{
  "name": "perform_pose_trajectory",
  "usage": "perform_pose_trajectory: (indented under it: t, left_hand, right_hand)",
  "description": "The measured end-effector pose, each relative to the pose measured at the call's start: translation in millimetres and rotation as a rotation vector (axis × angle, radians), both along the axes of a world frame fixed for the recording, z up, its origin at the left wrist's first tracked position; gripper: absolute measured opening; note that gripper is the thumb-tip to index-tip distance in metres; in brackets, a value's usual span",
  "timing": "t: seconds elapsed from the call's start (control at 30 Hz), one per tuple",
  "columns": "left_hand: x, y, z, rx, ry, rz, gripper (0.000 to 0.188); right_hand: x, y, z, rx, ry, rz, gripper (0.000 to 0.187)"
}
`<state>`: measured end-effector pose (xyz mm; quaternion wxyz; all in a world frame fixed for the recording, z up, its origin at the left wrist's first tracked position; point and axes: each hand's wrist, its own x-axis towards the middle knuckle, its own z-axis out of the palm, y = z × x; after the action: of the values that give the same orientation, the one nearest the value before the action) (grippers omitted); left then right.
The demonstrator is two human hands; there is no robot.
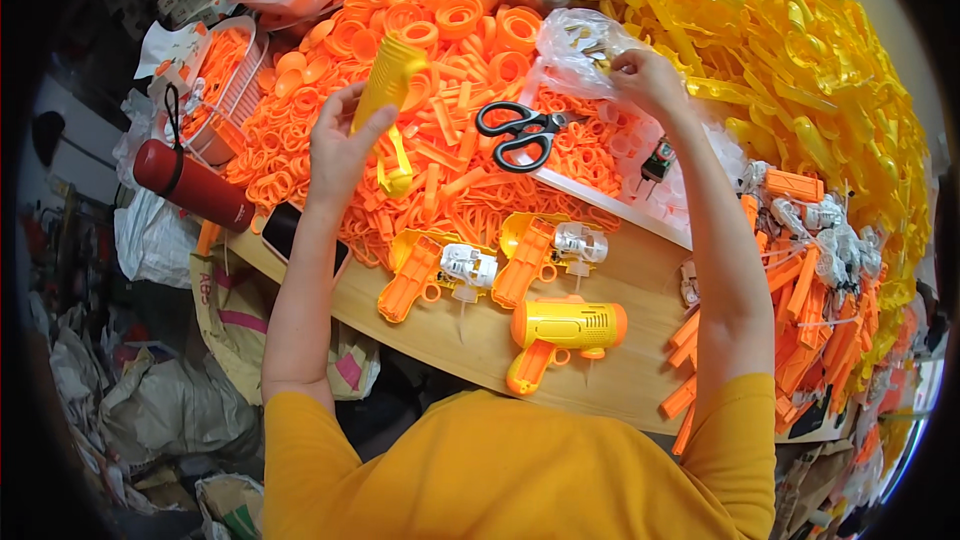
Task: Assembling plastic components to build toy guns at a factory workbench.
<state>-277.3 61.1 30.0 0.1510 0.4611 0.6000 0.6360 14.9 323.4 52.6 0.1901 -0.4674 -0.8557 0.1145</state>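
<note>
My left hand (340,145) grips a yellow plastic toy-gun shell (390,75) above the pile of orange parts. Farther right, my right hand (648,83) has its fingertips pinched at the edge of a clear plastic bag (560,45) with small metallic pieces inside. What the fingertips hold, if anything, is too small to make out. Two half-assembled toy guns (412,278) (522,258) lie open on the table, showing orange grips and white mechanisms. Nearer me is a closed yellow-and-orange toy gun (568,332). Black-handled scissors (525,135) rest on the orange parts between my hands.
Loose orange parts (300,130) heap across the table's far left. Yellow shells (790,50) pile high at the right. Under my right forearm is a white tray (610,205). Orange pieces with white mechanisms (805,290) stack beyond it. A red bottle (195,185) and phone (290,230) lie left.
</note>
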Motion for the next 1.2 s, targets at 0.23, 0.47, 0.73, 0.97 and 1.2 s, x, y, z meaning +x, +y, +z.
perform_pose_trajectory:
  t: [0.23,0.47,0.73,0.97,1.2]
  left_hand:
    - [11.9,-7.3,10.7,-0.017,-1.187,-0.628,0.053]
    - [29.4,-27.9,2.3,0.011,-1.292,-0.846,0.061]
    - [30.2,-119.3,-18.9,-0.590,-0.820,-1.221,0.070]
    - [48.4,-197.3,-64.3,-1.455,0.116,-1.082,0.056]
    - [111.5,-216.0,-145.3,-1.282,-0.266,-0.248,0.070]
  right_hand:
    - [11.6,5.1,-12.6,-0.088,0.259,0.025,0.020]
    - [18.6,-3.1,-17.1,0.046,0.318,-0.015,0.024]
    - [37.2,-20.7,-16.5,0.389,0.548,0.017,0.021]
    - [60.9,-23.8,-7.0,0.175,0.857,-0.155,0.020]
    - [80.7,-75.5,5.8,-0.199,1.212,-0.121,0.019]
